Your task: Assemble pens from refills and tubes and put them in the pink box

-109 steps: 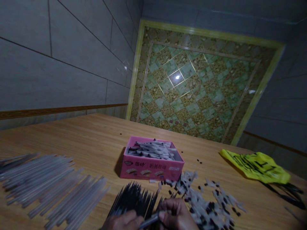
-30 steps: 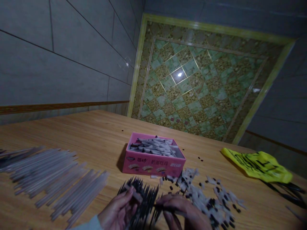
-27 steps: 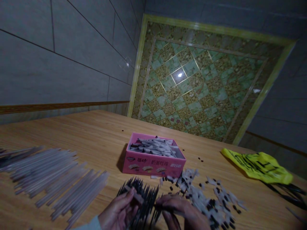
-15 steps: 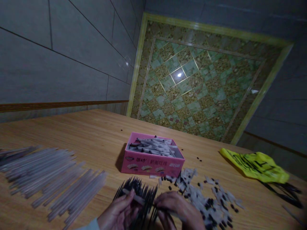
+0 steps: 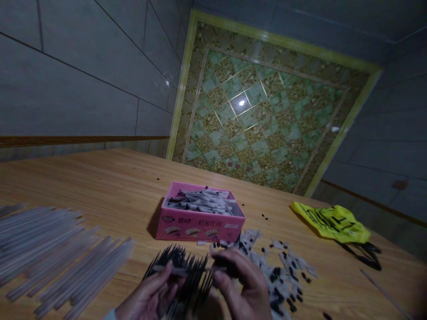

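My left hand [image 5: 156, 289] pinches a slim translucent tube [image 5: 173, 270], held about level between thumb and fingers. Close by on the right, my right hand [image 5: 242, 282] has thumb and forefinger closed around a thin stick-like piece [image 5: 218, 268], blurred and in line with the tube. Whether the two pieces join, I cannot tell. Beneath both hands lies a dense bunch of black pointed sticks [image 5: 171, 255], partly covered by my fingers. Small translucent caps and black plugs [image 5: 278, 278] are scattered beside my right hand.
A pink box [image 5: 200, 229] filled with thin translucent sticks stands beyond my hands. Clear tubes [image 5: 76, 271] lie in rows at the left. Toward the right are a yellow bag [image 5: 330, 222] with black straps and a single thin rod [image 5: 383, 291]. Tiled walls border the wooden table [image 5: 113, 195].
My right hand has turned, its thumb and forefinger now nearer the tube's line. The tube in my left hand lies more level. The whole scene has shifted slightly left in view.
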The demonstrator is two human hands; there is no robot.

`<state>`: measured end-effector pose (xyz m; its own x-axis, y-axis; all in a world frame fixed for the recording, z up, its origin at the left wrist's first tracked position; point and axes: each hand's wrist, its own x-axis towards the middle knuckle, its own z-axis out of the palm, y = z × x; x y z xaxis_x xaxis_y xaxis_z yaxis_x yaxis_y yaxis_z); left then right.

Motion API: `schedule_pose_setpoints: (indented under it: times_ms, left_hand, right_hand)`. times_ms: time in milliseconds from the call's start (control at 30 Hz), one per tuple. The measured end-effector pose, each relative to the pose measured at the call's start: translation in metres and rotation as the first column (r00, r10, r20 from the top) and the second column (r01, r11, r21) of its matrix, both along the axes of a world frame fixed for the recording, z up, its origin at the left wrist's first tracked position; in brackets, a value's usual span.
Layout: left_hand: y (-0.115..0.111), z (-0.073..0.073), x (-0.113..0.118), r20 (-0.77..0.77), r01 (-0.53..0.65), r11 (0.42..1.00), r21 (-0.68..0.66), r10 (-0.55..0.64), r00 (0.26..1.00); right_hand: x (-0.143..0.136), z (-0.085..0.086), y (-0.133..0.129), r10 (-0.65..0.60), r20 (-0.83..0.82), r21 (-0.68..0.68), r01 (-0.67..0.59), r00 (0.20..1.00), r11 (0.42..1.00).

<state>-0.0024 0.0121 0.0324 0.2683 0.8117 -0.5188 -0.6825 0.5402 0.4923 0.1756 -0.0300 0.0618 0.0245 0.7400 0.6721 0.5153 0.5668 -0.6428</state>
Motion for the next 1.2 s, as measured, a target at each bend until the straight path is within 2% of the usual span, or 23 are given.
schedule_pose_setpoints:
  times_ms: [67, 100, 233, 300, 367, 433, 500, 567, 667, 767, 1000, 1200]
  left_hand:
    - [0.003, 0.000, -0.002, 0.014, -0.032, 0.999, -0.015, 0.032, 0.999]
    - [0.004, 0.000, -0.003, 0.015, -0.044, 0.999, -0.019, 0.044, 0.999]
    - [0.007, -0.003, -0.005, -0.004, -0.078, 0.997, -0.024, 0.078, 0.997]
    - [0.007, -0.006, -0.005, 0.005, -0.078, 0.997, -0.021, 0.079, 0.997]
    - [0.007, -0.009, -0.004, 0.013, -0.057, 0.998, -0.006, 0.058, 0.998]
    - [0.007, -0.012, -0.004, 0.003, -0.043, 0.999, 0.012, 0.043, 0.999]
    - [0.007, -0.014, -0.004, -0.017, -0.048, 0.998, 0.029, 0.048, 0.999]
    - [0.008, -0.016, -0.005, -0.030, -0.048, 0.998, 0.039, 0.049, 0.998]
    - [0.009, -0.018, -0.005, -0.023, -0.035, 0.999, 0.035, 0.036, 0.999]
    - [0.010, -0.019, -0.006, -0.024, -0.038, 0.999, 0.021, 0.039, 0.999]
    - [0.008, -0.016, -0.007, -0.012, -0.034, 0.999, 0.034, 0.034, 0.999]
    - [0.006, -0.012, -0.003, -0.041, -0.035, 0.999, 0.032, 0.036, 0.998]
  right_hand:
    - [0.007, 0.004, 0.000, -0.121, -0.087, -0.054, 0.116, 0.989, 0.992]
    - [0.010, 0.006, 0.001, -0.144, -0.126, -0.075, 0.135, 0.982, 0.988]
    - [0.023, 0.017, 0.007, -0.155, -0.220, -0.123, 0.130, 0.963, 0.984]
    - [0.029, 0.020, 0.012, -0.152, -0.203, -0.141, 0.125, 0.967, 0.982]
    - [0.036, 0.017, 0.019, -0.152, -0.091, -0.175, 0.134, 0.984, 0.975]
    - [0.042, 0.007, 0.025, -0.170, 0.157, -0.228, 0.203, 0.973, 0.952]
    - [0.046, -0.007, 0.030, -0.176, 0.408, -0.269, 0.302, 0.896, 0.915]
    - [0.046, -0.023, 0.034, -0.172, 0.531, -0.286, 0.367, 0.830, 0.885]
    - [0.041, -0.041, 0.035, -0.189, 0.587, -0.288, 0.421, 0.787, 0.860]
    - [0.038, -0.051, 0.034, -0.210, 0.645, -0.276, 0.479, 0.735, 0.833]
    - [0.039, -0.055, 0.033, -0.222, 0.704, -0.267, 0.541, 0.674, 0.798]
    - [0.037, -0.056, 0.033, -0.248, 0.679, -0.264, 0.546, 0.691, 0.795]
